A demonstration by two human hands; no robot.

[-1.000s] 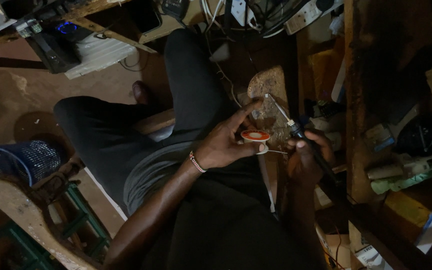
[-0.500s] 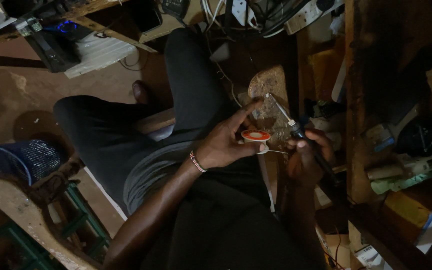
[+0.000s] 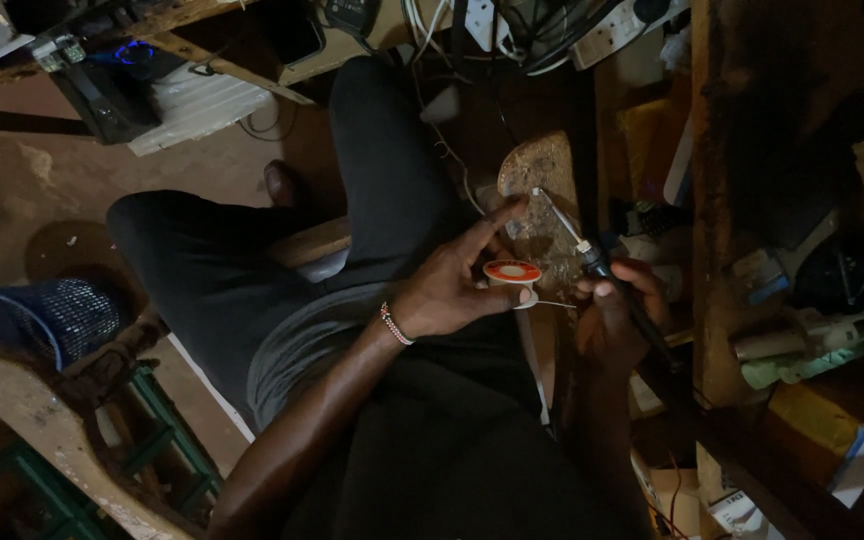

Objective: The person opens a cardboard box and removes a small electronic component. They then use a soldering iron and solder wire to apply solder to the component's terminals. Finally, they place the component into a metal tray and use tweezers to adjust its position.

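Fingers of the left hand (image 3: 452, 290) pinch a solder spool (image 3: 512, 273); right hand (image 3: 617, 315) grips a soldering iron (image 3: 592, 260).

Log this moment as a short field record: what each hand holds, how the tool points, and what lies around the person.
left hand: holds a small solder spool with an orange-red top, index finger stretched out
right hand: grips a soldering iron by its dark handle
iron tip: points up and left, over a worn wooden block
solder wire: a thin strand runs from the spool toward the right hand
posture: seated, dark trousers, beaded bracelet on left wrist
surroundings: blue mesh basket at left, cluttered wooden shelf at right
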